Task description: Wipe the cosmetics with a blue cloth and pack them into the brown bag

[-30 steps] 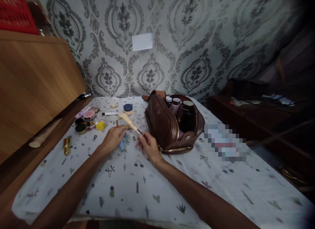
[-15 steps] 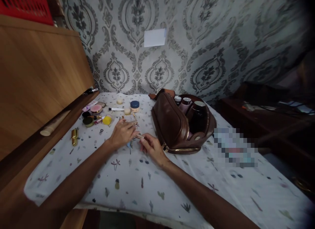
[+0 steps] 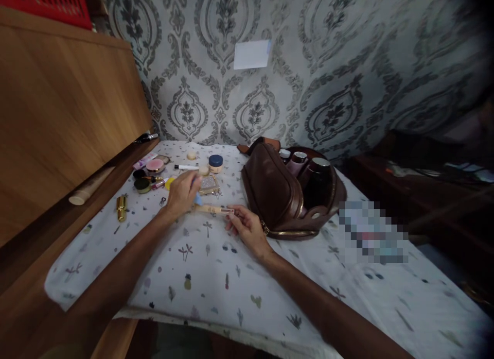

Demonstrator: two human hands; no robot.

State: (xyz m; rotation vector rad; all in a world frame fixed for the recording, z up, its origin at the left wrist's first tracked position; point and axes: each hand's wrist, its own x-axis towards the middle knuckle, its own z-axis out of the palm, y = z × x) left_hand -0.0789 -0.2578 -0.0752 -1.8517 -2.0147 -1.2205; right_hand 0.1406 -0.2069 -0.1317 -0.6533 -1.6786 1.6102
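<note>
A slim cream-coloured cosmetic tube (image 3: pixel 211 209) with a clear cap lies level just above the table. My right hand (image 3: pixel 249 227) pinches its capped end. Left of it, my left hand (image 3: pixel 182 194) is closed on a light blue, cloth-like piece (image 3: pixel 198 199) that touches or nearly touches the tube's far end. Just beyond lies a glittery compact (image 3: pixel 209 184). Next to my right hand stands an open brown leather bag (image 3: pixel 270 189), with several capped bottles (image 3: pixel 318 166) upright in it.
Back on the printed cloth (image 3: pixel 216 276) are a navy-lidded jar (image 3: pixel 215 163), a white pen-like stick (image 3: pixel 186 167), and a pink compact (image 3: pixel 155 166). A gold lipstick tube (image 3: pixel 121 208) stands at left, near a wooden cabinet (image 3: pixel 69 91). A pixelated item (image 3: pixel 372 233) lies right of the bag.
The tube has turned from slanting upward to lying level. My left hand passed over it, then drew back left with the blue piece. The view shifted, moving the scene rightward.
</note>
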